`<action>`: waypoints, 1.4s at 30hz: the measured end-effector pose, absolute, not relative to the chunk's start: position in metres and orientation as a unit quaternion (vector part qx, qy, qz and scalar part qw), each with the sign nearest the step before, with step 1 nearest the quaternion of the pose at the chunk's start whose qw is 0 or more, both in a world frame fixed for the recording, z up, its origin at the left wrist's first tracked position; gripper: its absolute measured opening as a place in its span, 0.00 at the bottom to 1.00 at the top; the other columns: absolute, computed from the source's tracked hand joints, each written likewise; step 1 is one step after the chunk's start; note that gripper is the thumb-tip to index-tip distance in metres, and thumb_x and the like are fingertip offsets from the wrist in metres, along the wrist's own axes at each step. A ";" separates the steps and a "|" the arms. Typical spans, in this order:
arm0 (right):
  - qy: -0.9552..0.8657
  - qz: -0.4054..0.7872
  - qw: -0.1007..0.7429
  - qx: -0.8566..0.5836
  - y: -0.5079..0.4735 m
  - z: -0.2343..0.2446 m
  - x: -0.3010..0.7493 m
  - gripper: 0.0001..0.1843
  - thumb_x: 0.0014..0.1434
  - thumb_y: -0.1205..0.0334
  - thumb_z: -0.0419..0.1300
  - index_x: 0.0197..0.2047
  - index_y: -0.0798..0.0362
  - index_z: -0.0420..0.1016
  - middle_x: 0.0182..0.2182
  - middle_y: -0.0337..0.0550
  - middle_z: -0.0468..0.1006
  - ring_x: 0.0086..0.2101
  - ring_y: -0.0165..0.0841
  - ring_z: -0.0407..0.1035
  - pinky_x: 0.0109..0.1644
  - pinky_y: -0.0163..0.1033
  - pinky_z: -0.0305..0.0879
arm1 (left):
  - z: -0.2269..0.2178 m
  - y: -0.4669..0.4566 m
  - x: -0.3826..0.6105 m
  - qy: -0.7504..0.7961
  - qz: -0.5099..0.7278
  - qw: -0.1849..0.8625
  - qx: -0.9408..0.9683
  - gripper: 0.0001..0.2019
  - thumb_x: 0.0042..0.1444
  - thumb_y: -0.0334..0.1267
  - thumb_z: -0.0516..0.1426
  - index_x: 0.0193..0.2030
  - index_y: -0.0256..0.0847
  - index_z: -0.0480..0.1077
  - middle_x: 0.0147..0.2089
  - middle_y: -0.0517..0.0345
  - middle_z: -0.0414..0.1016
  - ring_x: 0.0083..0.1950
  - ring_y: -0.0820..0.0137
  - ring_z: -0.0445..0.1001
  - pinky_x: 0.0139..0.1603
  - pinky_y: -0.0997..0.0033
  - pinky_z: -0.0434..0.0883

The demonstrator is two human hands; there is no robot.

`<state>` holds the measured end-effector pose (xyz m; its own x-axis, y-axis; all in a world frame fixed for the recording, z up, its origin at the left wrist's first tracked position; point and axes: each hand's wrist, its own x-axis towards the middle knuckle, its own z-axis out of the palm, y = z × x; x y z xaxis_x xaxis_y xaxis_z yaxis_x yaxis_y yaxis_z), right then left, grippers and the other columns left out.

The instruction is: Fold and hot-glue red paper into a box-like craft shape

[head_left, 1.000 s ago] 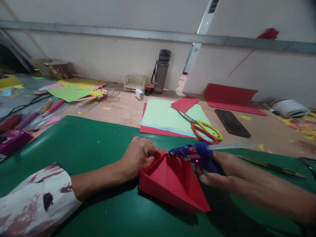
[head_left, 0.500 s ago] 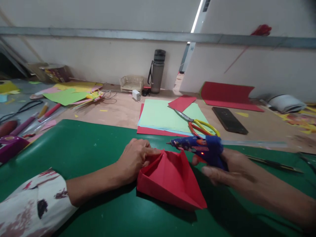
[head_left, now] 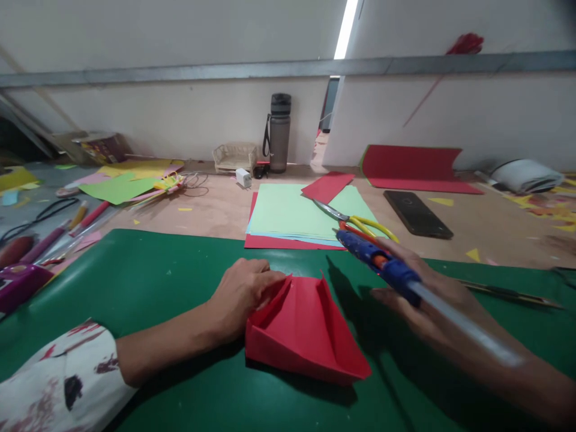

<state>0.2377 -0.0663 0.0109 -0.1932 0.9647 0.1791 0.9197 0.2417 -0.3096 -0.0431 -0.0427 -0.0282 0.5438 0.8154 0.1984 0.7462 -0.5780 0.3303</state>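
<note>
A folded red paper box [head_left: 310, 336] with raised sides rests on the green mat [head_left: 162, 264]. My left hand [head_left: 245, 297] is closed on its far left edge, thumb and fingers pinching the paper; some fingertips are hidden. To the right of the box, my right hand [head_left: 418, 288] grips a blue hot glue gun [head_left: 378, 261] above the mat. A clear glue stick [head_left: 468, 327] sticks out of its back end, and its nozzle points away, up and left, near the scissors [head_left: 360, 223]. The gun is apart from the paper box.
Behind the mat lie a stack of pale green sheets [head_left: 292, 210], a red paper piece [head_left: 327, 186] and a phone [head_left: 417, 213]. A bottle [head_left: 279, 135] stands by the wall. A pen [head_left: 508, 293] is at right; a purple tape dispenser [head_left: 22, 279] is at left.
My right hand has lifted and turned the glue gun away from the paper box, so its nozzle now points farther back. My left hand stays on the box's edge.
</note>
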 end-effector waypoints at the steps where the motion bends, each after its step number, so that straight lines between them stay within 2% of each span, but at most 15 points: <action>1: -0.800 0.000 0.161 -0.578 -0.065 0.007 0.241 0.32 0.59 0.57 0.49 0.65 0.55 0.48 0.52 0.55 0.71 0.42 0.48 0.72 0.38 0.46 0.70 | -0.029 -0.043 -0.043 0.446 0.187 0.115 0.868 0.11 0.54 0.31 0.53 0.41 0.44 0.74 0.30 0.58 0.71 0.32 0.71 0.66 0.32 0.72 0.58; 3: -0.839 -0.111 0.137 -0.514 -0.062 0.001 0.245 0.32 0.59 0.62 0.47 0.66 0.57 0.45 0.56 0.58 0.67 0.45 0.50 0.70 0.36 0.47 0.70 | -0.030 -0.043 -0.042 0.450 0.232 0.160 0.847 0.11 0.55 0.29 0.51 0.40 0.41 0.73 0.34 0.57 0.75 0.35 0.70 0.70 0.37 0.71 0.62; 7: -0.850 -0.244 0.075 -0.461 -0.065 -0.005 0.249 0.30 0.55 0.76 0.44 0.62 0.57 0.55 0.50 0.56 0.72 0.42 0.45 0.72 0.33 0.43 0.70 | -0.024 -0.048 -0.042 0.491 0.270 0.246 0.791 0.09 0.54 0.29 0.51 0.37 0.39 0.71 0.32 0.58 0.76 0.33 0.71 0.72 0.35 0.73 0.65; 9: -0.853 -0.258 0.056 -0.450 -0.070 -0.008 0.252 0.28 0.54 0.76 0.46 0.59 0.57 0.59 0.48 0.56 0.73 0.40 0.44 0.72 0.33 0.42 0.71 | -0.020 -0.052 -0.044 0.509 0.276 0.255 0.774 0.09 0.55 0.31 0.51 0.39 0.39 0.70 0.30 0.59 0.75 0.32 0.71 0.71 0.34 0.73 0.65; 11: -0.864 -0.222 0.050 -0.449 -0.075 -0.010 0.258 0.25 0.56 0.69 0.50 0.58 0.56 0.61 0.48 0.56 0.73 0.42 0.45 0.71 0.34 0.43 0.72 | -0.018 -0.055 -0.046 0.520 0.281 0.255 0.765 0.09 0.55 0.32 0.51 0.41 0.40 0.70 0.28 0.61 0.73 0.30 0.71 0.71 0.37 0.71 0.66; 15: -0.893 -0.092 0.072 -0.435 -0.075 0.003 0.270 0.25 0.54 0.55 0.58 0.55 0.51 0.65 0.50 0.51 0.72 0.45 0.46 0.70 0.40 0.46 0.72 | -0.018 -0.058 -0.048 0.525 0.280 0.244 0.765 0.10 0.53 0.30 0.51 0.41 0.40 0.68 0.26 0.63 0.71 0.31 0.70 0.70 0.46 0.63 0.64; 18: -0.881 -0.036 0.138 -0.450 -0.065 0.032 0.249 0.17 0.57 0.51 0.54 0.47 0.49 0.72 0.46 0.49 0.75 0.46 0.47 0.70 0.44 0.50 0.70 | -0.020 -0.058 -0.047 0.528 0.281 0.238 0.765 0.10 0.52 0.29 0.50 0.40 0.40 0.67 0.26 0.64 0.70 0.33 0.69 0.70 0.48 0.59 0.63; 20: -0.873 0.032 0.154 -0.461 -0.055 0.050 0.219 0.16 0.59 0.50 0.52 0.42 0.47 0.74 0.46 0.47 0.75 0.47 0.45 0.69 0.47 0.49 0.67 | -0.021 -0.057 -0.046 0.531 0.282 0.238 0.763 0.10 0.52 0.29 0.50 0.41 0.40 0.67 0.25 0.64 0.69 0.33 0.69 0.70 0.48 0.58 0.62; 22: -0.865 0.121 0.124 -0.471 -0.045 0.060 0.182 0.16 0.59 0.49 0.50 0.35 0.47 0.75 0.45 0.44 0.74 0.47 0.43 0.67 0.49 0.48 0.64 | -0.022 -0.057 -0.046 0.531 0.284 0.235 0.763 0.10 0.52 0.29 0.50 0.41 0.41 0.66 0.25 0.64 0.69 0.33 0.69 0.70 0.49 0.56 0.62; 25: -0.854 0.179 0.054 -0.486 -0.034 0.058 0.137 0.22 0.59 0.47 0.50 0.24 0.51 0.73 0.38 0.44 0.75 0.44 0.43 0.66 0.50 0.54 0.58 | -0.024 -0.056 -0.045 0.528 0.284 0.224 0.769 0.10 0.53 0.29 0.50 0.41 0.41 0.66 0.25 0.65 0.69 0.32 0.69 0.69 0.48 0.56 0.62; 28: -0.838 0.176 -0.001 -0.516 -0.028 0.049 0.117 0.20 0.56 0.50 0.53 0.20 0.53 0.72 0.36 0.47 0.75 0.44 0.46 0.64 0.50 0.60 0.53 | -0.026 -0.056 -0.046 0.521 0.280 0.198 0.782 0.08 0.54 0.29 0.51 0.40 0.40 0.66 0.26 0.64 0.69 0.32 0.70 0.67 0.46 0.58 0.62; 32: -0.808 0.201 -0.034 -0.553 -0.026 0.044 0.112 0.10 0.52 0.60 0.57 0.23 0.53 0.75 0.40 0.48 0.75 0.47 0.46 0.63 0.50 0.56 0.53 | -0.027 -0.056 -0.048 0.507 0.260 0.150 0.808 0.05 0.52 0.28 0.52 0.34 0.39 0.67 0.27 0.61 0.68 0.33 0.69 0.65 0.40 0.63 0.61; 36: -0.803 0.206 -0.044 -0.558 -0.024 0.046 0.109 0.08 0.52 0.64 0.58 0.25 0.53 0.76 0.44 0.48 0.74 0.50 0.45 0.62 0.52 0.54 0.52 | -0.029 -0.056 -0.052 0.467 0.268 0.119 0.834 0.05 0.55 0.29 0.52 0.30 0.37 0.66 0.31 0.56 0.69 0.35 0.68 0.63 0.35 0.67 0.60; 42: -0.804 0.210 -0.055 -0.553 -0.022 0.044 0.104 0.07 0.50 0.69 0.58 0.24 0.53 0.76 0.42 0.49 0.76 0.52 0.46 0.60 0.54 0.55 0.50 | -0.035 -0.055 -0.066 0.337 0.247 0.117 0.901 0.07 0.59 0.29 0.51 0.34 0.39 0.69 0.35 0.58 0.73 0.37 0.69 0.64 0.38 0.67 0.61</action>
<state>0.1041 -0.0218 0.0435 -0.3824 0.8666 -0.3205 0.9127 0.3003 -0.2770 -0.0663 -0.0555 -0.0353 0.6508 0.6647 0.3669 0.5490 -0.7458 0.3774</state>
